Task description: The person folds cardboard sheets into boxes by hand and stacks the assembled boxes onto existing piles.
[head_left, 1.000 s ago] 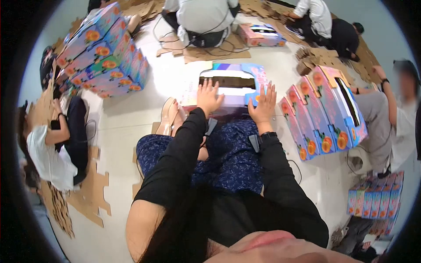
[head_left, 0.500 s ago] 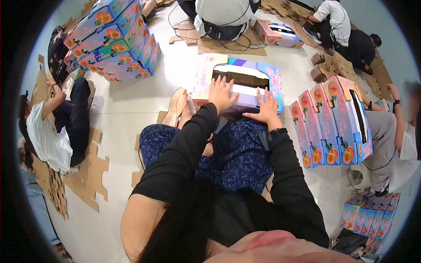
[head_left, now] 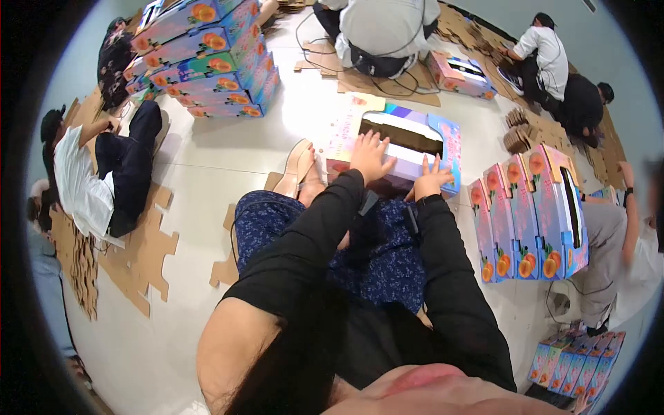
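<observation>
A colourful fruit carton (head_left: pixel 339 135), printed with peaches and flowers, stands on the floor before my knees. Its top has a long dark slot edged with white. My left hand (head_left: pixel 372 158) lies on the near part of the top, fingers spread, fingertips reaching the slot's edge. At the near right edge rests my right hand (head_left: pixel 430 181), its fingers apart and pointing up over the top panel. Neither hand is wrapped around anything. The carton's near side is partly hidden behind my hands and wrists.
To the right stands a row of similar cartons (head_left: pixel 529 214); a tall carton stack (head_left: pixel 214 66) is at the upper left. Another carton (head_left: pixel 462 75) lies farther ahead. Flat cardboard pieces (head_left: pixel 138 238) cover parts of the floor. Several people sit around, one person (head_left: pixel 384 34) directly ahead.
The view has shifted, so the surroundings sit further right. My right hand has drawn toward the carton's near edge, its fingers more bent. My left hand stays on the top.
</observation>
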Tool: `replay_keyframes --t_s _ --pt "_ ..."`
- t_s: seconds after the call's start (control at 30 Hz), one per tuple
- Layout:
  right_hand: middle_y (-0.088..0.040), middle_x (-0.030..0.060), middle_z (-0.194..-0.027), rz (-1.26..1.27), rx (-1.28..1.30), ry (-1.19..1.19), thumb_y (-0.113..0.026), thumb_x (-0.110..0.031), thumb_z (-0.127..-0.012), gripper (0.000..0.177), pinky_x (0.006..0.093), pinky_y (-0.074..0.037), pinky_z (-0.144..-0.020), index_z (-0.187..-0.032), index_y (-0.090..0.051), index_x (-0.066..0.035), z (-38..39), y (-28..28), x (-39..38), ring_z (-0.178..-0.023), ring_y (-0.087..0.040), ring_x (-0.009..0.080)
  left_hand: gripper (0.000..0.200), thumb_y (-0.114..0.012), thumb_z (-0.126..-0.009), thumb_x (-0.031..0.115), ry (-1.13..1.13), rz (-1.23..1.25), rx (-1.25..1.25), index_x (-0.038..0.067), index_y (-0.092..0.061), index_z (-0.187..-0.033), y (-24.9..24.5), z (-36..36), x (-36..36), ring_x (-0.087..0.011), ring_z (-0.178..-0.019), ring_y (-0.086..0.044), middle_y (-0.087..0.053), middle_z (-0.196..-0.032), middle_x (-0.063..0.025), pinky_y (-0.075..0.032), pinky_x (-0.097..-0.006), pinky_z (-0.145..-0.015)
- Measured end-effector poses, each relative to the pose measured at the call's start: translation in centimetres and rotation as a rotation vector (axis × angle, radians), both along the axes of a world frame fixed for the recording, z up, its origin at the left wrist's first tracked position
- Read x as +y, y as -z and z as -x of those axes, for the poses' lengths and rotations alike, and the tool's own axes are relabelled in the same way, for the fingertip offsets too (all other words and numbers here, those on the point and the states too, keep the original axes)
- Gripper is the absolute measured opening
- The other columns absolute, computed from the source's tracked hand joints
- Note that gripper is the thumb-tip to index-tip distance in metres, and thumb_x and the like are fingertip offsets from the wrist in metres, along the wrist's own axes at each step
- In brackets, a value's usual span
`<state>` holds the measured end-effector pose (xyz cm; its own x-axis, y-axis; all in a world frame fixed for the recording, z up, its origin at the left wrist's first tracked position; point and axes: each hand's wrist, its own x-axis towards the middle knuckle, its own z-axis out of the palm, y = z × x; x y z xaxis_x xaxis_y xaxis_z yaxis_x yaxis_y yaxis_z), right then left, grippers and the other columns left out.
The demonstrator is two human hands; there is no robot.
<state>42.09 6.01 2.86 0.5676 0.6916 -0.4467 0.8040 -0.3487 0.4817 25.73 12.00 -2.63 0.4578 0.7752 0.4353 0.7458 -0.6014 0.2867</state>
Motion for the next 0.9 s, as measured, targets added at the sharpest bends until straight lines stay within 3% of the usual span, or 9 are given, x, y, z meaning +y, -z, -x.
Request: replay_keyframes --t_s 0.07,0.1,0.23,0.3,0.47,0.67,0.73,0.83,0.9 --pt "0.020 0.0113 -0.165 0.015 -0.081 0.056 -0.087 -0.064 -0.055 0.153 0.0658 -0.028 -0.109 -0.154 0.026 -0.033 0.3 1.4 0.9 -0.147 -0.017 0.0505 0.067 -0.054 -0.090 0.053 0.021 -0.012 -0.016 0.008 -0.053 -0.140 0.4 0.2 0.2 -0.0396 -0.139 -0.037 -0.049 -0.144 -0.0231 -0.023 -0.0525 -0.117" --pt "0.021 0.0137 -0.164 0.016 -0.148 0.055 -0.089 -0.071 -0.041 0.165 0.0660 -0.031 -0.107 -0.153 0.026 -0.036 0.0 2.7 1.2 -0.143 -0.023 0.0528 0.070 -0.054 -0.090 0.054 0.031 0.007 -0.016 0.008 -0.051 -0.142 0.3 0.3 0.3 -0.0400 -0.141 -0.036 -0.047 -0.146 -0.0230 -0.022 -0.0547 -0.117" --pt "0.017 0.0155 -0.165 -0.063 -0.200 -0.012 -0.086 -0.076 -0.038 0.165 0.0642 -0.032 -0.107 -0.155 0.021 -0.033 -1.2 4.6 0.9 -0.140 -0.032 0.0489 0.078 -0.056 -0.087 0.055 0.131 -0.024 0.050 0.011 -0.042 -0.149 -0.5 1.5 -0.1 -0.0412 -0.143 -0.032 -0.040 -0.151 -0.0241 -0.019 -0.0612 -0.116" --pt "0.014 0.0179 -0.165 0.041 -0.187 -0.041 -0.079 -0.072 -0.061 0.143 0.0564 -0.038 -0.100 -0.157 0.019 -0.031 -0.6 2.0 0.4 -0.129 -0.045 0.0408 0.080 -0.058 -0.087 0.051 0.068 -0.037 -0.189 0.004 -0.038 -0.149 0.0 2.2 -1.0 -0.0434 -0.143 -0.031 -0.038 -0.151 -0.0274 -0.020 -0.0602 -0.115" --pt "0.011 0.0186 -0.165 0.034 -0.172 -0.061 -0.078 -0.083 -0.045 0.158 0.0584 -0.036 -0.103 -0.157 0.018 -0.026 -0.2 1.2 -0.3 -0.144 -0.028 0.0418 0.077 -0.058 -0.090 0.043 0.154 -0.108 -0.189 -0.001 -0.035 -0.148 0.7 8.2 -4.3 -0.0438 -0.143 -0.030 -0.033 -0.153 -0.0272 -0.021 -0.0551 -0.117" --pt "-0.007 0.0251 -0.164 -0.232 -0.059 -0.385 -0.082 -0.079 -0.045 0.159 0.0538 -0.020 -0.119 -0.159 0.003 -0.008 -3.1 1.5 -2.3 -0.152 -0.007 0.0394 0.072 -0.063 -0.087 0.037 0.317 0.000 -0.215 0.002 -0.040 -0.147 2.0 12.3 -4.8 -0.0368 -0.143 -0.034 -0.036 -0.153 -0.0240 -0.022 -0.0541 -0.117" --pt "-0.010 0.0324 -0.160 -0.263 0.187 -0.423 -0.083 -0.076 -0.049 0.156 0.0533 -0.019 -0.120 -0.158 0.002 -0.003 -5.6 1.2 -1.8 -0.150 -0.009 0.0462 0.067 -0.064 -0.085 0.036 0.387 0.038 -0.390 0.002 -0.048 -0.141 3.1 12.2 -3.5 -0.0355 -0.142 -0.036 -0.042 -0.150 -0.0225 -0.023 -0.0551 -0.117" --pt "-0.017 0.0351 -0.157 0.148 0.412 -0.288 -0.083 -0.074 -0.055 0.152 0.0402 -0.021 -0.121 -0.153 -0.004 0.010 -6.5 -3.8 3.9 -0.149 -0.019 0.0406 0.058 -0.068 -0.081 0.033 0.436 0.043 -0.503 0.005 -0.057 -0.131 3.7 12.3 -2.3 -0.0348 -0.139 -0.041 -0.048 -0.144 -0.0205 -0.025 -0.0553 -0.116" --pt "-0.022 0.0352 -0.156 0.078 0.238 -0.449 -0.083 -0.069 -0.060 0.141 0.0422 -0.023 -0.121 -0.151 -0.014 0.012 -4.3 -8.1 8.5 -0.147 -0.024 0.0407 0.054 -0.070 -0.077 0.030 0.442 0.057 -0.583 0.008 -0.061 -0.126 4.2 11.8 -2.1 -0.0348 -0.138 -0.042 -0.051 -0.141 -0.0187 -0.024 -0.0568 -0.116"
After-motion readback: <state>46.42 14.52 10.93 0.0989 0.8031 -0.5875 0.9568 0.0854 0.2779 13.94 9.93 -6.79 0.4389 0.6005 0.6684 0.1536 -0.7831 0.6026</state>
